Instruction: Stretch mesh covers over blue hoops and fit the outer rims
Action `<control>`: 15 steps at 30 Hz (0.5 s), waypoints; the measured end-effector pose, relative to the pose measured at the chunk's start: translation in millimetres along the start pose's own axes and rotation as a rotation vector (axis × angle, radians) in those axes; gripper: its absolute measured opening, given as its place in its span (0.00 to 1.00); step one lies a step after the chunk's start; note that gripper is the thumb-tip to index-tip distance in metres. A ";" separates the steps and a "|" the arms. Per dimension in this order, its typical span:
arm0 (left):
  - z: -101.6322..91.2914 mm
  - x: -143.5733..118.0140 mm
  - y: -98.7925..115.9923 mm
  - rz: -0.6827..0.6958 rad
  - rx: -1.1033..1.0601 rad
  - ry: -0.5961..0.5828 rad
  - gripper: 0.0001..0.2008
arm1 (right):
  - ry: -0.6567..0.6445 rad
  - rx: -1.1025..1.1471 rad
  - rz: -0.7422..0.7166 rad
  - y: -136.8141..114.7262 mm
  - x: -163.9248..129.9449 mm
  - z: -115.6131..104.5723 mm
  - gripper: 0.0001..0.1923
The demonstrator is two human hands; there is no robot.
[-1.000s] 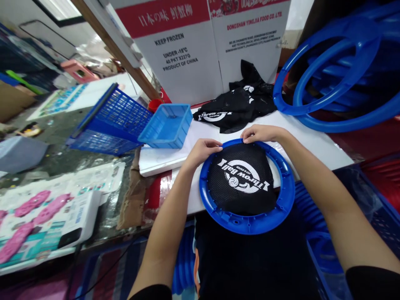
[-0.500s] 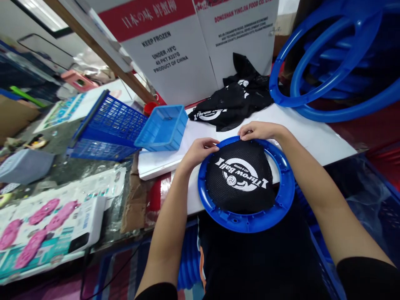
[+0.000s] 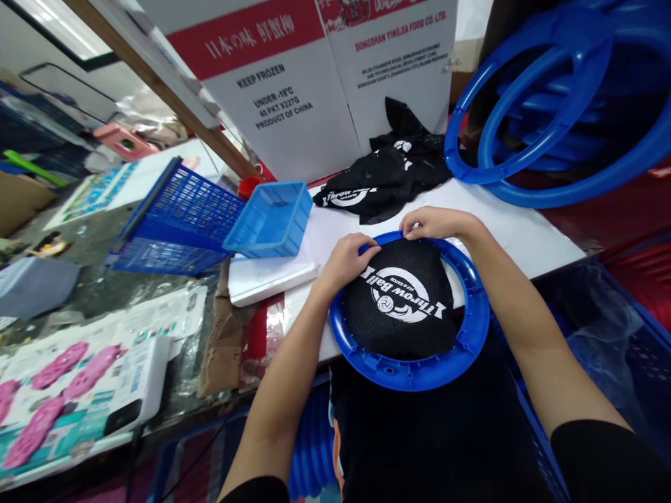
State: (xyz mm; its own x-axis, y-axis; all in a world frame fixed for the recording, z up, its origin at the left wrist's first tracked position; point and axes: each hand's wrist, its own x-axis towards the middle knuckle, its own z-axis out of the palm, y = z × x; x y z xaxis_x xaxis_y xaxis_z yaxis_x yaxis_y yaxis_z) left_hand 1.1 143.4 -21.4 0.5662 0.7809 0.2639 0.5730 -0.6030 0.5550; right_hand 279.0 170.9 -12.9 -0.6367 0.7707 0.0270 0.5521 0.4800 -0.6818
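A blue plastic ring [image 3: 474,328] lies at the near edge of the white table [image 3: 524,234], partly overhanging it. A black mesh net [image 3: 403,307] with white "Throw Ball" print is spread inside the ring. My left hand [image 3: 349,257] presses on the net's far left edge at the rim. My right hand [image 3: 435,222] pinches the net's edge at the ring's far side. Both forearms reach in from below.
A pile of spare black nets [image 3: 385,178] lies behind the ring. Stacked blue rings [image 3: 550,105] lean at the right. A light blue tray [image 3: 270,220] and a dark blue basket [image 3: 181,216] sit left, white cardboard boxes [image 3: 293,84] behind. Pink packaged toys [image 3: 63,377] lie far left.
My left hand has slid a little inward along the net's edge on the rim. My right hand stays pinching at the far rim. The view has shifted slightly.
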 end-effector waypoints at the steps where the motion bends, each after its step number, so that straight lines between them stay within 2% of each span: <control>1: 0.1 0.2 0.1 -0.003 -0.005 0.006 0.06 | -0.013 0.001 0.001 0.4 -0.6 -1.4 0.06; 10: 1.7 1.0 2.6 -0.111 -0.062 0.028 0.07 | -0.040 0.030 -0.005 2.0 1.0 -1.4 0.08; 15: 3.0 4.3 1.5 -0.179 -0.145 0.018 0.06 | -0.002 -0.007 0.033 -3.8 1.5 1.4 0.07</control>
State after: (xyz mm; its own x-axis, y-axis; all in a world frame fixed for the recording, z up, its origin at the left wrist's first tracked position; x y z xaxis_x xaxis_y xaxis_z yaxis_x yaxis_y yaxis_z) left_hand 6.1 145.3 -21.7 0.4520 0.8767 0.1643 0.5711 -0.4260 0.7017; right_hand 275.2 169.6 -11.3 -0.6190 0.7854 0.0033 0.5763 0.4571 -0.6774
